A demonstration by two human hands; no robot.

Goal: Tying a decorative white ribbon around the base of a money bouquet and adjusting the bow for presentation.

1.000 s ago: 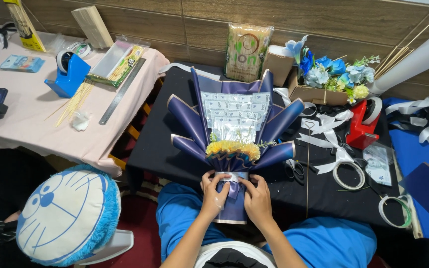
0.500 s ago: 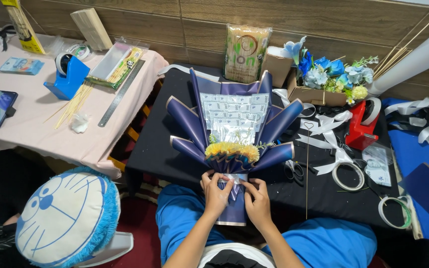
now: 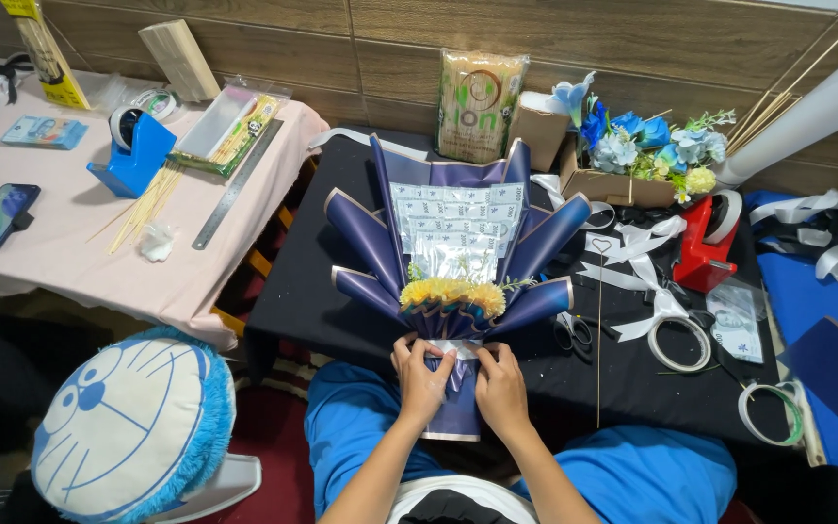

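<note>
**Both hands at the neck of the bouquet**

Little has moved since the earlier frames: the hands stay at the same place on the wrapping, and only the view has drifted slightly.

The navy-blue paper-wrapped fan bouquet with folded banknotes and yellow flowers (image 3: 453, 272) lies flat on the black cloth-covered table (image 3: 322, 291), its long axis running straight away from the person, fan end far, stem end near. The left hand (image 3: 424, 380) and right hand (image 3: 499, 385) sit side by side at the narrow neck, just below the flowers, fingers curled and pressed onto the pale band of wrapping there (whether a ribbon or tape is pinched between them cannot be told). Both hands are equally near; the stem hangs off the table's near edge, over the lap.

To the right, black-handled scissors (image 3: 574, 332) lie just beside the fan, with white ribbon (image 3: 647, 281) and a red tape dispenser (image 3: 705, 243) beyond. The left side of the black table offers open room.
</note>
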